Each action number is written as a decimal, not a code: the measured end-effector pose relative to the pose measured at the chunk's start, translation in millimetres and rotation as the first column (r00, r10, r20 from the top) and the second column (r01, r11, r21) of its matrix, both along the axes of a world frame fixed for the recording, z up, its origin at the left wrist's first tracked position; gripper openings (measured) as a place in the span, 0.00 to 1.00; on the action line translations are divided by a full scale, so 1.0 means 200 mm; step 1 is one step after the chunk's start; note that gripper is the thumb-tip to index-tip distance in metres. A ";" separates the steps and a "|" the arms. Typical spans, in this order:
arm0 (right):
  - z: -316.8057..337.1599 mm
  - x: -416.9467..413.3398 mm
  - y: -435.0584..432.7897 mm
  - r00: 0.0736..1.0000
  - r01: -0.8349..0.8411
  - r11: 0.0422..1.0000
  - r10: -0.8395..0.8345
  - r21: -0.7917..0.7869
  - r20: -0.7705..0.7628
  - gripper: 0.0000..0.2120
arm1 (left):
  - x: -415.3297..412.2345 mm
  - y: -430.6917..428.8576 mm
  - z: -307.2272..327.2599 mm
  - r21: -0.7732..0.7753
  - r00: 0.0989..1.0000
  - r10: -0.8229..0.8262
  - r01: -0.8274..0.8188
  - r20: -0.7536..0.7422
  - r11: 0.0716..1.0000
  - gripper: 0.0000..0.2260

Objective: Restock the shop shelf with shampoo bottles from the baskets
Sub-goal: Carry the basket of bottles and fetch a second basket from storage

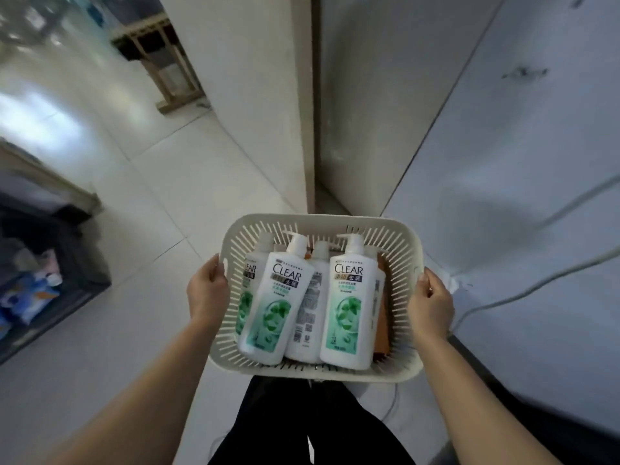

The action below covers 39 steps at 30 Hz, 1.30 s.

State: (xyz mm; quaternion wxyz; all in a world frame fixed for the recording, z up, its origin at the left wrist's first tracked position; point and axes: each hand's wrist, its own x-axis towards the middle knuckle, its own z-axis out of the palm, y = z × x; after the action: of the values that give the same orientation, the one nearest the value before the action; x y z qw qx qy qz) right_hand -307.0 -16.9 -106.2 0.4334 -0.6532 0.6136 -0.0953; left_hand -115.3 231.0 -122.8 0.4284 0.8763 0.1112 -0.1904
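A dark crate (67, 290) of packets sits on the white tiled floor (174, 182), a wooden stand (157, 58) farther off.

A glossy floor of large white tiles (188, 182) reflects pale light at the upper left. A white wall corner (255, 95) rises ahead, with a light wooden slatted frame (164, 58) standing beside it. A dark plastic crate (63, 273) of blurred packets sits at the left, and a pale cable (536, 286) runs along the grey-white wall on the right.
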 end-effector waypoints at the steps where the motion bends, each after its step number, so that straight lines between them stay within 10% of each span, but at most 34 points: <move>1: 0.01 0.03 0.04 0.999 -0.047 0.999 0.047 0.015 -0.009 0.18 | -0.05 0.09 0.01 -0.017 0.998 0.067 -0.067 -0.002 0.998 0.16; 18: 0.13 0.58 1.21 0.656 -0.755 0.655 0.753 0.042 0.052 0.14 | -0.71 1.45 0.23 -0.039 0.626 0.780 -0.779 0.019 0.626 0.12; 39: 0.27 1.10 3.06 0.231 -0.972 0.235 0.964 -0.018 0.132 0.13 | -0.95 2.90 0.49 -0.163 0.074 0.987 -0.982 0.140 0.097 0.18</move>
State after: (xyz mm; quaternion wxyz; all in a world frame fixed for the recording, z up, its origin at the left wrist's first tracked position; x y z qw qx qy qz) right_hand -87.3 596.0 -52.7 0.4561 -0.8705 0.0561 0.1761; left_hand -305.2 810.5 -25.1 0.4651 0.5823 0.6218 0.2407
